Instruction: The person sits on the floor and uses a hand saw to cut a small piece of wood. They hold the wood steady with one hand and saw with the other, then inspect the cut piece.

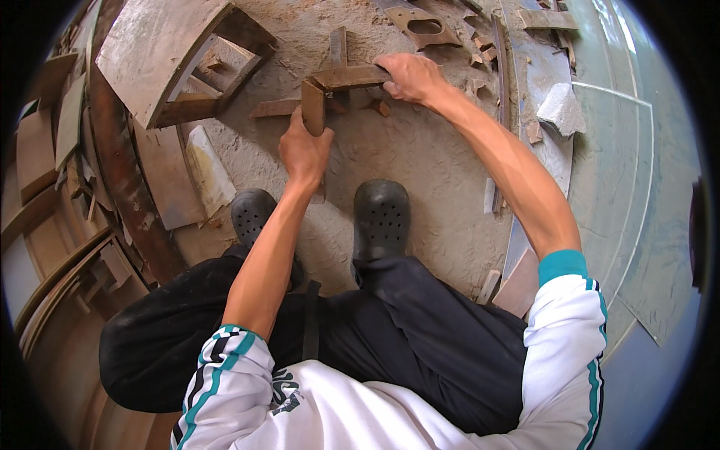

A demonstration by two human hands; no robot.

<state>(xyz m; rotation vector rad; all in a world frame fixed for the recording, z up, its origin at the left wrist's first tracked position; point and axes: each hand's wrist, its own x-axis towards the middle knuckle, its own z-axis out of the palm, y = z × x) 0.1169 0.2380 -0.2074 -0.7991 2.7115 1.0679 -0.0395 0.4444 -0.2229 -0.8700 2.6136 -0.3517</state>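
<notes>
My left hand (pixel 306 154) is closed round the lower end of a short brown wooden board (pixel 313 105), which points up and away from me. My right hand (pixel 415 77) grips the right end of a longer wooden board (pixel 351 76). The two boards meet in a corner at upper centre; whether they are fastened there I cannot tell. Under and behind them lie a wooden strip (pixel 274 109) and a narrow upright-pointing piece (pixel 339 46). A small orange-brown chip (pixel 382 109) sits on the dusty ground below the longer board.
A box-like wooden frame (pixel 161 52) stands at upper left. Scrap boards (pixel 45 150) pile up along the left beside a rusty brown beam (pixel 124 165). Glass sheets (pixel 615 150) lie at right, near a white broken block (pixel 561 109). A board with an oval hole (pixel 424 26) lies at the top. My black clogs (pixel 381 217) rest on the ground.
</notes>
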